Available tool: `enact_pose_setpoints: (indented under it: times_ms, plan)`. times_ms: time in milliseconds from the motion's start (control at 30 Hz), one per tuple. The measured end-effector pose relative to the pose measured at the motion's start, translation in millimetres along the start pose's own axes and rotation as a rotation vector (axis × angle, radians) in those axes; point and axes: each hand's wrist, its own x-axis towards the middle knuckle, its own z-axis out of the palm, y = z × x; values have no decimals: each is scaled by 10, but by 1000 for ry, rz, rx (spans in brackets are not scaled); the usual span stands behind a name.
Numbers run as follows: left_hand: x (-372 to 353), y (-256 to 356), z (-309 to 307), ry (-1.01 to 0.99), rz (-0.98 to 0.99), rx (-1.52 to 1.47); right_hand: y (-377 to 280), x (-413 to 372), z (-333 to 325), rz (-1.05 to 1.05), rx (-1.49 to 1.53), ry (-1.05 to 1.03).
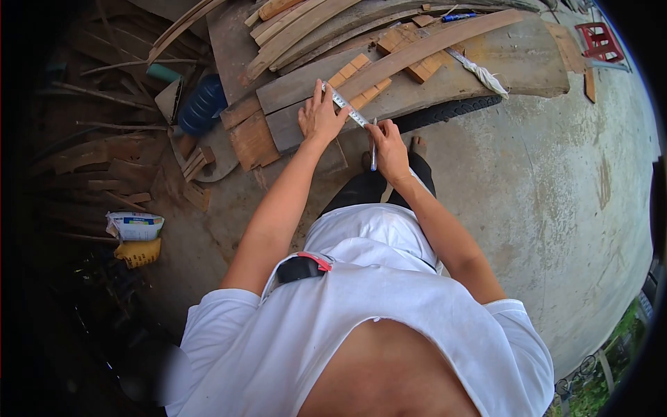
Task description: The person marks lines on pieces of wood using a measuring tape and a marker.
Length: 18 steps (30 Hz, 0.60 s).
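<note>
A short silver ruler [347, 106] with dark markings lies slanted across the end of a long wooden board [417, 61]. The fingers of my left hand [321, 119] hold its upper left end, thumb along the near side. My right hand [391, 151] is closed at the lower right end, pinching a blue-and-white pen [374, 154] that points down toward my legs. Small wooden blocks [372, 94] sit under the board, on top of a wide, weathered plank [455, 87].
Several curved wooden strips [299, 31] are stacked at the back. A blue marker [458, 17] and a white cloth bundle [486, 75] lie on the right. On the left are a blue water jug [201, 105] and scrap wood [111, 174]. A red plastic stool [599, 42] stands far right.
</note>
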Motion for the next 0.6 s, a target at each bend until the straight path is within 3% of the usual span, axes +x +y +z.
enact_pose_setpoints:
  times_ms: [433,533,600]
  plan:
    - [-1,-18,61,49,1,29,7,76,-126,-19,40,-87]
    - [-13,-23,55,43,1,28,-23,249,-196,-75,1,79]
    - [-7,-34,88,53,5,24,10,461,-160,70,197,94]
